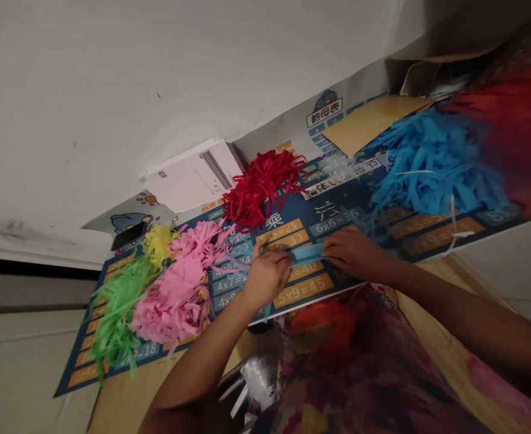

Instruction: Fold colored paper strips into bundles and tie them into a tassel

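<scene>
A light-blue strip (pixel 308 254) with fringed ends stretches between my hands, low over the printed chart mat (pixel 308 286). My left hand (pixel 269 272) is closed on one end, where thin blue fringe shows past the fingers. Pinched in my right hand (pixel 349 253) is the other end; more blue fringe spreads blurred beyond it. Just behind lies a red fringed bundle (pixel 267 188). Pink fringed bundles (pixel 175 295), a green one (pixel 123 301) and a small yellow one (pixel 158 244) rest to the left of my left hand.
A large blue fringe pile (pixel 428 169) and a blurred red mass (pixel 522 132) occupy the right side. Against the wall lie a white stack (pixel 193 175) and a tan sheet (pixel 373 126). Below the table edge, clear plastic with white strips (pixel 256 383) shows beside my patterned clothing.
</scene>
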Available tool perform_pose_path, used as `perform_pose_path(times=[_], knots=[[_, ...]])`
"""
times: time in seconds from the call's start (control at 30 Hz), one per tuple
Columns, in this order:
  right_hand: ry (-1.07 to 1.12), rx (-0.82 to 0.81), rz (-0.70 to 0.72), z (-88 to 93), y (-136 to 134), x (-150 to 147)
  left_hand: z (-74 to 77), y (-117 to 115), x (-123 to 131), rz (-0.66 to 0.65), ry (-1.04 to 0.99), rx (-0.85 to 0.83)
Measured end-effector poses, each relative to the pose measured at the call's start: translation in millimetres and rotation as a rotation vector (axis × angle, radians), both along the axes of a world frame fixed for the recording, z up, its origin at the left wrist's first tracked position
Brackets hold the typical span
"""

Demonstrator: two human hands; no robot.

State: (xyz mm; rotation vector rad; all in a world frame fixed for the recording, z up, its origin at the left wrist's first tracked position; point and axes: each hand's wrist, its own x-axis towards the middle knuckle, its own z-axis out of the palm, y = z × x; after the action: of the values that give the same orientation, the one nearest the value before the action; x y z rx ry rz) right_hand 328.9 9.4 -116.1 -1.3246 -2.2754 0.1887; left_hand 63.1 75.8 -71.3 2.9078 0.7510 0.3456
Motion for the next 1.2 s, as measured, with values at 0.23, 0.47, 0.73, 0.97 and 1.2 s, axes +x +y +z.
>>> perform_pose_path(times=[0.23, 0.47, 0.73, 0.97, 1.2], knots=[[0.042, -0.155, -0.16, 7.0, 12, 9, -0.7, 18, -2, 0.184, -0.038, -0.23], [-0.034, -0.267, -0.33, 11.0, 21, -3, -0.6, 18, 10, 0.278, -0.003, -0.223], [-0.098, -0.251, -0.377, 12.2, 22, -5, -5.1, 19, 11, 0.302, 0.0, -0.246], [-0.091, -0.247, -0.397, 9.0, 25, -5, -5.9, 20, 15, 0.313, 0.054, -0.206], [-0.199, -0.046, -0.347, 29.7, 14, -12, -1.1, 17, 7, 0.115, 0.025, 0.012]])
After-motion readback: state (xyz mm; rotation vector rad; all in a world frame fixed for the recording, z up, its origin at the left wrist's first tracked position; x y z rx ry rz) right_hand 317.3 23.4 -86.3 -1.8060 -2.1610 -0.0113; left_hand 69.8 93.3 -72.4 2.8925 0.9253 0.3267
